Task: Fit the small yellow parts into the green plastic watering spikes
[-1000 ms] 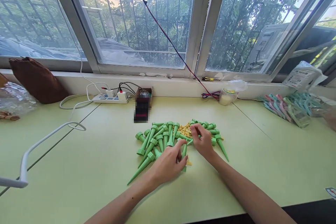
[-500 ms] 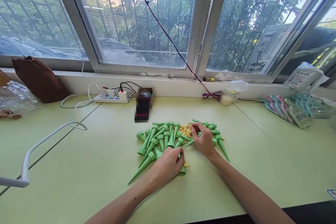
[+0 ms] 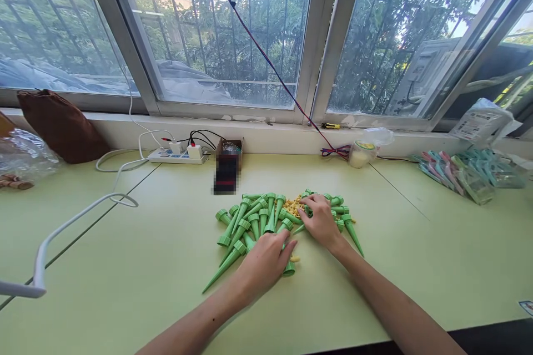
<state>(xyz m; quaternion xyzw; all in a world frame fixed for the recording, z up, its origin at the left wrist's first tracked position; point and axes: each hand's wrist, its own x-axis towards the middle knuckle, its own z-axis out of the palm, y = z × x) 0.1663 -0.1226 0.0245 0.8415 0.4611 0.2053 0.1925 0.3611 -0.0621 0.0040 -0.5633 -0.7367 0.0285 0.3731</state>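
Observation:
My left hand (image 3: 268, 258) is curled over a green plastic cone-shaped spike (image 3: 288, 269), whose wide end shows below the fingers. The fingertips are partly hidden behind the hand. A small yellow piece (image 3: 295, 259) pokes out beside that spike. Farther back, my right hand (image 3: 321, 220) reaches over a heap of small yellow pieces (image 3: 292, 208), thumb and index finger apart, with nothing visible between them. Several green spikes with ribbed caps (image 3: 244, 227) lie piled left of the heap. More green spikes (image 3: 353, 233) are partly covered by my right hand.
Along the window wall stand a power strip (image 3: 177, 155) with cables, a small box (image 3: 230, 155) and a jar (image 3: 361, 154). A white cable (image 3: 75, 224) crosses the table's left side. Packs of coloured clips (image 3: 470, 175) lie at the far right, a brown bag (image 3: 62, 127) at the far left.
My right thumb and index finger have spread apart over the yellow pieces, and that hand has shifted slightly. My left thumb has moved out a little to the right.

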